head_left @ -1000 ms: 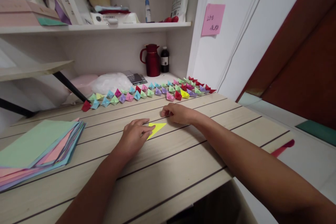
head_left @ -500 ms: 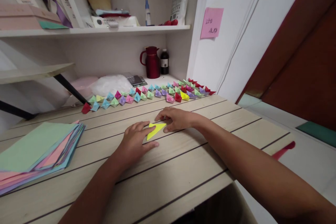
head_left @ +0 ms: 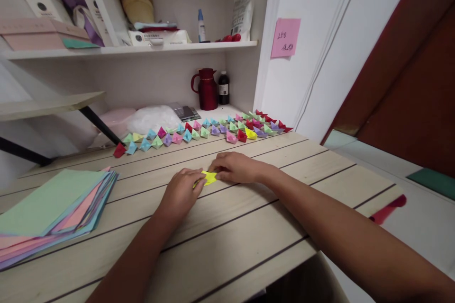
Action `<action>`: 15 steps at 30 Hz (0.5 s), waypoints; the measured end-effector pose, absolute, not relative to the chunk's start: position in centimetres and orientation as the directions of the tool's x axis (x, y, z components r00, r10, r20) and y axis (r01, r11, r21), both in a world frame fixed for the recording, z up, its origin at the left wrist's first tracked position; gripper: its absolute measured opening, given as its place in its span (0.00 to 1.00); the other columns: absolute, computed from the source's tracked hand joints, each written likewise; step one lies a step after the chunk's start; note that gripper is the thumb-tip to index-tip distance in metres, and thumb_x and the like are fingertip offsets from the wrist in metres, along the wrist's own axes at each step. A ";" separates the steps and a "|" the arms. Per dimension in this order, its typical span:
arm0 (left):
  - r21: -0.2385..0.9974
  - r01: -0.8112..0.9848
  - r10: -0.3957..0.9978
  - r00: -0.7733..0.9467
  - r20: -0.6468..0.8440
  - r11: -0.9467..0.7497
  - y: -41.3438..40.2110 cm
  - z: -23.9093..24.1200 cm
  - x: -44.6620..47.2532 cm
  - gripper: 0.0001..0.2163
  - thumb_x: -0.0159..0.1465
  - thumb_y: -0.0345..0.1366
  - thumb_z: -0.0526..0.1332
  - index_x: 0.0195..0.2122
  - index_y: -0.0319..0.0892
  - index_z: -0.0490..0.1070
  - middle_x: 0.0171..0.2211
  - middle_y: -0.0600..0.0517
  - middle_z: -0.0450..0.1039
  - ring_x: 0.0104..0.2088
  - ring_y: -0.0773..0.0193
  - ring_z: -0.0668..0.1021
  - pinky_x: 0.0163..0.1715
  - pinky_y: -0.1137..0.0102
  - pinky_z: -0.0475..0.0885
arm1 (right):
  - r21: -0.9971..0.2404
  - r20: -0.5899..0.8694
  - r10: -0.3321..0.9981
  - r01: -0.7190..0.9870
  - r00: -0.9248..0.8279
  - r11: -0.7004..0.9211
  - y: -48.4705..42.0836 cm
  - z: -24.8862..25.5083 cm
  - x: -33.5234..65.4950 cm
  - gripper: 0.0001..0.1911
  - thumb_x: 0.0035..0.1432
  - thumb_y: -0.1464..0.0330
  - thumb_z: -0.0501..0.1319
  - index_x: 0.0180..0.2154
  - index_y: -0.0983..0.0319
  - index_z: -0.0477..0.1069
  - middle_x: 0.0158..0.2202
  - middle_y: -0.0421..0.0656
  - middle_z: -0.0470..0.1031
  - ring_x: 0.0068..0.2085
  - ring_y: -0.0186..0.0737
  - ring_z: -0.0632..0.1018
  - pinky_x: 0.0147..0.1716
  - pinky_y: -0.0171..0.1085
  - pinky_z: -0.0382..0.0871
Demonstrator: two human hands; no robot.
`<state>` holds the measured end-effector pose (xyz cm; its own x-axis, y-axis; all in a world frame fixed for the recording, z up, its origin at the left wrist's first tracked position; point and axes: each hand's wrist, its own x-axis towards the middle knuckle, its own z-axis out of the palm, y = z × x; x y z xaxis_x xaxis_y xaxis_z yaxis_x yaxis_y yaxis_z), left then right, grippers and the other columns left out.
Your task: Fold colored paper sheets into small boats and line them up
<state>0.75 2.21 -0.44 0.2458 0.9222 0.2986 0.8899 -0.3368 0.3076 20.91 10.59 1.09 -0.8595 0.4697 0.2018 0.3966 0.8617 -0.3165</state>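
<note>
A small piece of folded yellow paper (head_left: 210, 178) lies on the slatted wooden table (head_left: 249, 227), between my two hands. My left hand (head_left: 182, 189) grips its left end, thumb and fingers closed together. At the paper's right end, my right hand (head_left: 235, 167) pinches with bent fingers. Both ends are partly hidden under the fingers. Beyond the hands, several small folded paper boats in many colours, among them a yellow boat (head_left: 250, 133) and a red boat (head_left: 241, 136), stand in rows along the table's back.
A stack of coloured paper sheets (head_left: 53, 203) lies at the left. Behind the boats are a dark red jug (head_left: 207, 92), a dark bottle (head_left: 223, 89) and a clear plastic bag (head_left: 154, 119). A red object (head_left: 387, 209) sits at the table's right edge.
My left thumb and fingers have closed on the yellow paper's left end. My right fingers have come onto its right end. Less of the paper shows, and the view has tilted up slightly.
</note>
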 end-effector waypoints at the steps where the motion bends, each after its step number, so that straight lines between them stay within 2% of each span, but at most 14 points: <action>1: 0.319 0.884 0.919 0.242 0.310 -0.341 2.2 -0.4 0.7 0.12 0.64 0.33 0.57 0.42 0.46 0.79 0.46 0.49 0.79 0.47 0.55 0.76 0.49 0.61 0.70 | -0.335 0.197 0.464 0.385 -0.864 0.860 10.6 1.1 20.9 0.14 0.60 0.67 0.59 0.48 0.60 0.73 0.41 0.46 0.74 0.42 0.42 0.73 0.38 0.36 0.62; 4: 0.352 0.871 0.915 0.226 0.334 -0.344 2.2 -0.4 0.7 0.12 0.63 0.33 0.56 0.39 0.48 0.80 0.43 0.50 0.80 0.46 0.56 0.77 0.47 0.62 0.71 | -0.363 0.183 0.452 0.368 -0.873 0.856 10.5 1.2 20.9 0.19 0.59 0.58 0.61 0.48 0.59 0.73 0.38 0.44 0.74 0.38 0.40 0.74 0.35 0.35 0.61; 6: 0.372 0.863 0.915 0.216 0.341 -0.342 2.2 -0.4 0.7 0.12 0.63 0.33 0.56 0.38 0.48 0.80 0.42 0.50 0.81 0.45 0.56 0.77 0.46 0.62 0.71 | -0.328 0.187 0.456 0.383 -0.870 0.864 10.2 1.2 20.6 0.22 0.56 0.54 0.63 0.48 0.58 0.72 0.36 0.43 0.74 0.36 0.40 0.74 0.34 0.35 0.60; 11: 0.437 0.828 0.913 0.200 0.355 -0.351 2.4 -0.7 0.3 0.12 0.62 0.34 0.56 0.38 0.49 0.80 0.39 0.51 0.81 0.45 0.57 0.77 0.46 0.63 0.71 | -0.191 0.242 0.500 0.464 -0.831 0.865 9.0 1.0 19.3 0.19 0.60 0.55 0.59 0.47 0.58 0.72 0.37 0.44 0.76 0.38 0.41 0.74 0.35 0.36 0.58; 15: 0.523 0.779 0.919 0.170 0.355 -0.346 2.6 -0.9 0.0 0.12 0.62 0.36 0.56 0.36 0.49 0.81 0.39 0.51 0.81 0.45 0.57 0.77 0.47 0.63 0.71 | -0.161 0.251 0.501 0.474 -0.828 0.866 8.6 1.0 18.9 0.16 0.62 0.57 0.57 0.47 0.58 0.72 0.38 0.44 0.76 0.38 0.40 0.74 0.36 0.36 0.57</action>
<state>-0.05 2.57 -0.91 0.1701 0.9193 0.3548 0.7789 -0.3460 0.5231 18.92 8.64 0.99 -0.8284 0.5007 0.2511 0.4743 0.8655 -0.1610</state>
